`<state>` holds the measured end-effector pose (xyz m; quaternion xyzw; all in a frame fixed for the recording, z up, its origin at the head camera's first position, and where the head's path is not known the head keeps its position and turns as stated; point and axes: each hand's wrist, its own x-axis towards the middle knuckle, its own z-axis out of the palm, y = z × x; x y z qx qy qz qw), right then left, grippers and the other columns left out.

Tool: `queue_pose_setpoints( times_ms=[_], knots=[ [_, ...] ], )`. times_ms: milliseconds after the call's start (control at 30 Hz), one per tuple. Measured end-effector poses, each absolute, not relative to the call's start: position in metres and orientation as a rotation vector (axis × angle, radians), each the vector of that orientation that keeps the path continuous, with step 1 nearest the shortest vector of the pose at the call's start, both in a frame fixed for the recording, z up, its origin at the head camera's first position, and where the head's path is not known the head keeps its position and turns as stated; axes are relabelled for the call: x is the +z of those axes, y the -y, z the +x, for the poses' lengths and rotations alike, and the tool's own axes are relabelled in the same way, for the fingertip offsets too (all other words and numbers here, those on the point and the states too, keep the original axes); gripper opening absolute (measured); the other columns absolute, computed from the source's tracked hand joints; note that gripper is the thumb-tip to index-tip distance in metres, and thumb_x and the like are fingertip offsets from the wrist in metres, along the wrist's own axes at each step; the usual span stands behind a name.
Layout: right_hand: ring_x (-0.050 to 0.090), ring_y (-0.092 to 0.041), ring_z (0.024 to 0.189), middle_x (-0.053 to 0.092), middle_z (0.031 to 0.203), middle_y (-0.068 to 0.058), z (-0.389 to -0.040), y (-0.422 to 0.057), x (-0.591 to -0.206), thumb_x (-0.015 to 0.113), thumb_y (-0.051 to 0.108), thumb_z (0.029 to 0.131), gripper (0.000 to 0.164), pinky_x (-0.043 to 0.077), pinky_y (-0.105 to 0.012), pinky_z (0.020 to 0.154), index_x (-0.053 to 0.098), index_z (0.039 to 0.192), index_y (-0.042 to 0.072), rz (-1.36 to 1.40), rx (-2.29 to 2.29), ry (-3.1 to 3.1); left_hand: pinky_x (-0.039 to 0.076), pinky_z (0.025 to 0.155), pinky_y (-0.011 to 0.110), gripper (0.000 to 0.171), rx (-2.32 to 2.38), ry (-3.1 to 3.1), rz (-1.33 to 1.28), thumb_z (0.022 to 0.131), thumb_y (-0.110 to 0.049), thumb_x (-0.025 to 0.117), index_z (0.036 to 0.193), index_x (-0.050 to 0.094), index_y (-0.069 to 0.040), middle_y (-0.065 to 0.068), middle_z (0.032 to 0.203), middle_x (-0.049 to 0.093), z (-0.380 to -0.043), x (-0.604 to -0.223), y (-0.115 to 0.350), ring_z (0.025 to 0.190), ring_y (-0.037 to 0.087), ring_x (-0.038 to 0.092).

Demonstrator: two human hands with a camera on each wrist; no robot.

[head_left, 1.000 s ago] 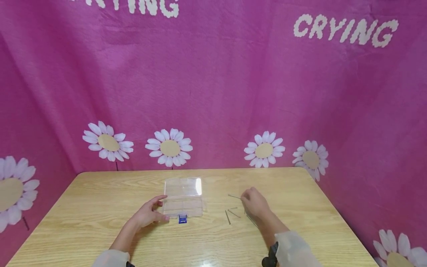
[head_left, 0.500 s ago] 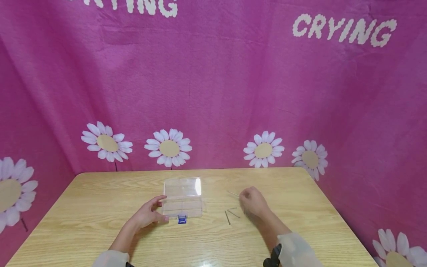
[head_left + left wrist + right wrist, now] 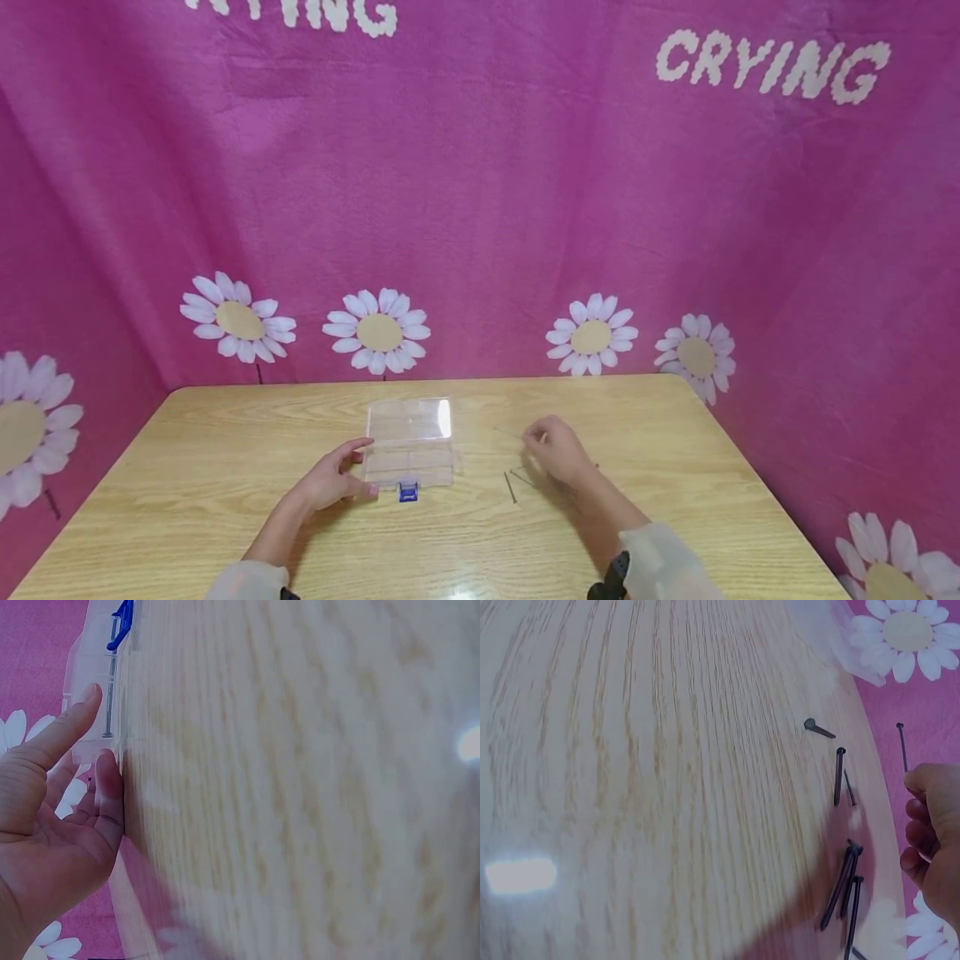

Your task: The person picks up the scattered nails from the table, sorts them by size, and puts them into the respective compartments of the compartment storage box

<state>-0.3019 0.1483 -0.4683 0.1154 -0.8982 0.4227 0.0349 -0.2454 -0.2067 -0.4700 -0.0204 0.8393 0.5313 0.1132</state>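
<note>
A clear plastic organizer box (image 3: 393,468) with a blue latch (image 3: 408,492) lies on the table, its lid (image 3: 401,419) folded back. My left hand (image 3: 324,483) rests against its left side, thumb near the front corner and index finger extended near the hinge. Through the clear wall in the left wrist view, a nail (image 3: 110,694) is visible inside. Between thumb and fingertips, my right hand (image 3: 561,452) pinches another nail (image 3: 902,746), raised above the table with its head pointing away from the fingers. Below that hand lie several loose nails (image 3: 838,776), some partly hidden in the head view.
The wood-grain table (image 3: 225,467) has a pink daisy-print cloth (image 3: 480,208) hanging behind it and at both sides. A bright reflection (image 3: 521,876) shows on the tabletop in the right wrist view.
My right hand has moved left toward the box with the pinched nail, coming over part of the loose nails. My left hand and the box stay in place.
</note>
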Motion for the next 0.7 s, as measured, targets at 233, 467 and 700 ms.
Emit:
queue_pose_setpoints(
  times_ms=[233, 467, 700],
  knots=[
    [0.046, -0.012, 0.071, 0.057, 0.087, -0.004, -0.298, -0.138, -0.461, 0.059, 0.010, 0.085, 0.009, 0.041, -0.025, 0.065, 0.066, 0.087, 0.006, 0.391, 1.207, 2.777, 0.045, 0.065, 0.030, 0.081, 1.545, -2.471, -0.053, 0.069, -0.006, 0.079, 0.140, 0.040, -0.010, 0.022, 0.128, 0.042, -0.245, -0.471, 0.208, 0.088, 0.023, 0.048],
    [0.046, -0.012, 0.071, 0.057, 0.083, -0.003, -0.296, -0.131, -0.456, 0.060, 0.009, 0.084, 0.009, 0.041, -0.025, 0.065, 0.067, 0.087, 0.005, 0.433, 1.189, 2.769, 0.044, 0.064, 0.030, 0.081, 1.553, -2.464, -0.046, 0.069, -0.004, 0.079, 0.140, 0.039, -0.010, 0.021, 0.126, 0.042, -0.246, -0.471, 0.208, 0.084, 0.022, 0.047],
    [0.046, -0.012, 0.072, 0.058, 0.085, -0.004, -0.293, -0.124, -0.454, 0.058, 0.011, 0.084, 0.010, 0.041, -0.025, 0.066, 0.067, 0.085, 0.006, 0.476, 1.177, 2.768, 0.045, 0.064, 0.030, 0.082, 1.541, -2.471, -0.049, 0.069, -0.006, 0.080, 0.140, 0.039, -0.010, 0.022, 0.128, 0.041, -0.245, -0.470, 0.207, 0.086, 0.022, 0.048]
  ],
)
